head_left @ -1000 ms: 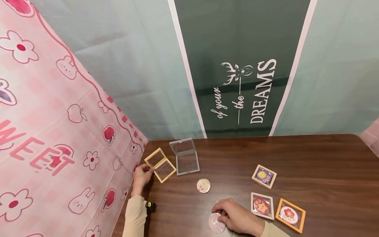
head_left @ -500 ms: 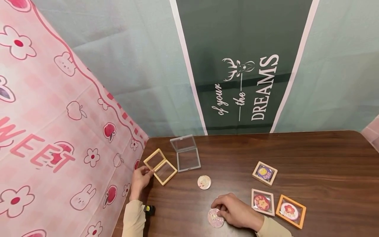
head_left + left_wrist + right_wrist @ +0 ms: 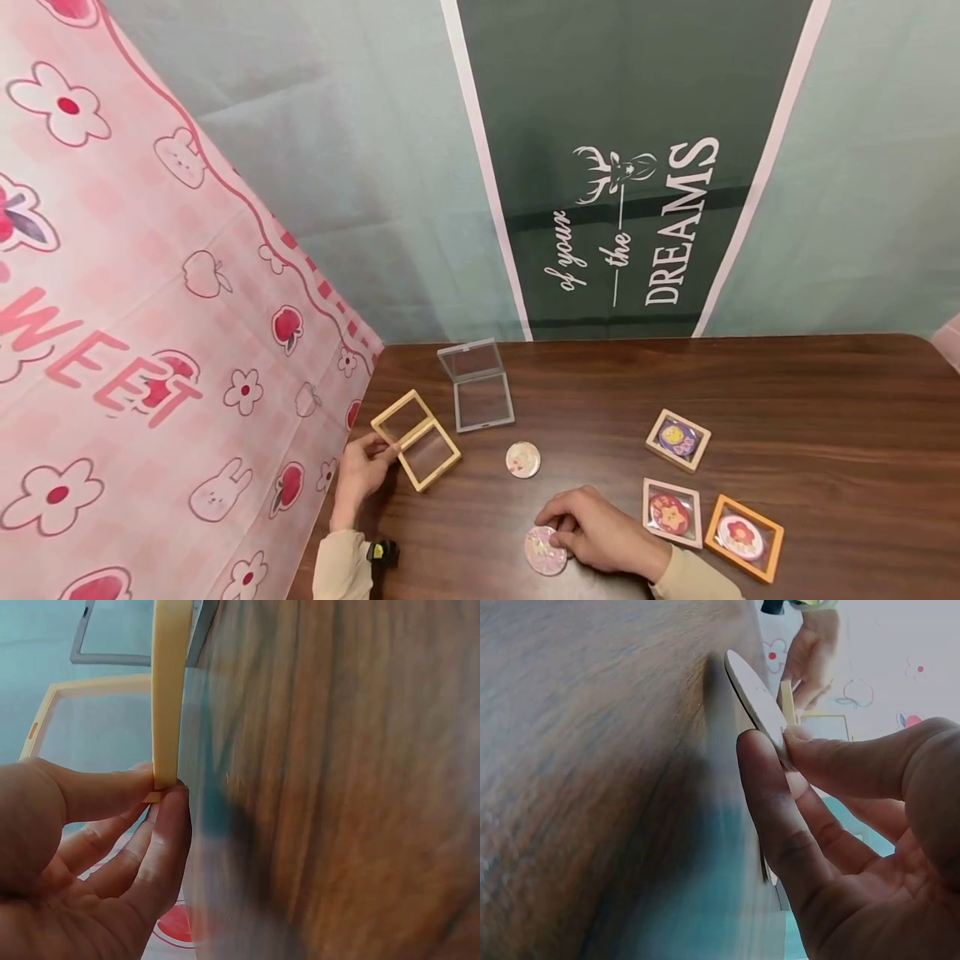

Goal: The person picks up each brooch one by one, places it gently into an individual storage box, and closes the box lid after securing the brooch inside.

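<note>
2 hands, each pinching an edge.
The left hand (image 3: 362, 475) has its grip clamped on the unfolded yellow frame (image 3: 417, 435) near its hinge, just beside the gray frame (image 3: 478, 378); the right hand (image 3: 600, 532) has its grip clamped on the pink disc's (image 3: 546, 551) rim, tilted over the tabletop (image 3: 457, 533), with room between the 2 hands.

Frames (image 3: 417, 434) left, cases (image 3: 672, 512) right, discs (image 3: 545, 552) between, one seemingly above table (image 3: 825, 417)

Left grip (image 3: 363, 473) pinching, thumb (image 3: 109, 793) opposing fingers (image 3: 166, 836); right grip (image 3: 598, 532) likewise pinching, well apart.
</note>
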Demonstrator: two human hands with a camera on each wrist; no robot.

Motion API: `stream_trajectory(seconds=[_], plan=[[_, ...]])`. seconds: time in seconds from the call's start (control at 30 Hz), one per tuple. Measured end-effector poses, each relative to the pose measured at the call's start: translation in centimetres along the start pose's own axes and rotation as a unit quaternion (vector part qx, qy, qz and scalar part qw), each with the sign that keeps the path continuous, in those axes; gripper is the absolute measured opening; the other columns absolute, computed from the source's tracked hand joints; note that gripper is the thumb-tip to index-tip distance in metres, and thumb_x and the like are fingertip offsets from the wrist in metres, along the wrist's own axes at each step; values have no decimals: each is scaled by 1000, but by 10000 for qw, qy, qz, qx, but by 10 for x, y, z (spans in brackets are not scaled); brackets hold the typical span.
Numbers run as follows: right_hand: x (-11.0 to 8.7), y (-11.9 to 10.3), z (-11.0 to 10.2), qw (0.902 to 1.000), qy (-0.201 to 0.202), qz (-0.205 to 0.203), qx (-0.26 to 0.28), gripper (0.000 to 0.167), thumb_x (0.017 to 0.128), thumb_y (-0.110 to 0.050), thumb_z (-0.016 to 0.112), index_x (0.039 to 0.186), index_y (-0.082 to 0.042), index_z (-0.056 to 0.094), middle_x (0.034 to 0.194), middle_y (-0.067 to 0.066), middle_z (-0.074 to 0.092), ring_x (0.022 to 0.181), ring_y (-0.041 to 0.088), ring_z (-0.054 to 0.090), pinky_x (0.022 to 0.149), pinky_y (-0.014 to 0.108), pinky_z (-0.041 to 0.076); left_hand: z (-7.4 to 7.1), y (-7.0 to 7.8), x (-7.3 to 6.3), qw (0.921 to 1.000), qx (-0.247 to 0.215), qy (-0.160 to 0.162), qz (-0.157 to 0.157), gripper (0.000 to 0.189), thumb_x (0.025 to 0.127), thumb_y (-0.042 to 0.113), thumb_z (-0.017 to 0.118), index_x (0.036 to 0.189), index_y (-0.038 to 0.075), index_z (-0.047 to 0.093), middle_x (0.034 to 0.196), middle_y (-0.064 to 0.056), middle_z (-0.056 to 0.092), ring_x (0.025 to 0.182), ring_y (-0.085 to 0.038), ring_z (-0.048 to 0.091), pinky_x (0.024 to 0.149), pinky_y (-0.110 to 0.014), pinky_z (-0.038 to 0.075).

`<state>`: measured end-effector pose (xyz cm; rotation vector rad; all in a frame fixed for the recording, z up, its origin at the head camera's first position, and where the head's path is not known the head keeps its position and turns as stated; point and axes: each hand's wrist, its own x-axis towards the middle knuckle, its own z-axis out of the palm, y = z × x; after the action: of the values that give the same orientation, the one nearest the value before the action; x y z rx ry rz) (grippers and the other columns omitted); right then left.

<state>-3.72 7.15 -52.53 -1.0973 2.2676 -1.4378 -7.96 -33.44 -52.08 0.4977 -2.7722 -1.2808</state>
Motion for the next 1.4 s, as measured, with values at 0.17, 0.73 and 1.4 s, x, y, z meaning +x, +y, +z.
stream_trajectory(seconds=[0.17, 0.73, 1.4], plan=[[-2, 0, -2, 9996, -72, 223, 143, 20, 88, 5, 77, 105, -5, 80, 86, -6, 73, 74, -6, 63, 64, 19, 54, 7, -1, -18, 9994, -305, -147, 36, 9, 96, 13, 80, 104, 8, 80, 100, -9, 82, 90, -14, 75, 77, -22, 54], [12, -8, -1, 9989, 146, 441, 38, 19, 93, 1, 74, 110, -5, 81, 87, -10, 73, 75, -7, 59, 66, 20, 53, 26, 9, -49, 9957, -586, -665, 281, 9, 92, 7, 83, 98, 4, 78, 96, -11, 80, 85, -12, 74, 72, -21, 56], [94, 1, 24, 9954, 160, 847, 422, 16, 93, 5, 74, 106, -3, 80, 89, 4, 76, 72, 6, 70, 66, 21, 56, 29, 13, -53, 9987, -77, -428, 251, 7, 90, 8, 84, 92, 8, 78, 94, -8, 81, 80, -11, 73, 69, -22, 54]])
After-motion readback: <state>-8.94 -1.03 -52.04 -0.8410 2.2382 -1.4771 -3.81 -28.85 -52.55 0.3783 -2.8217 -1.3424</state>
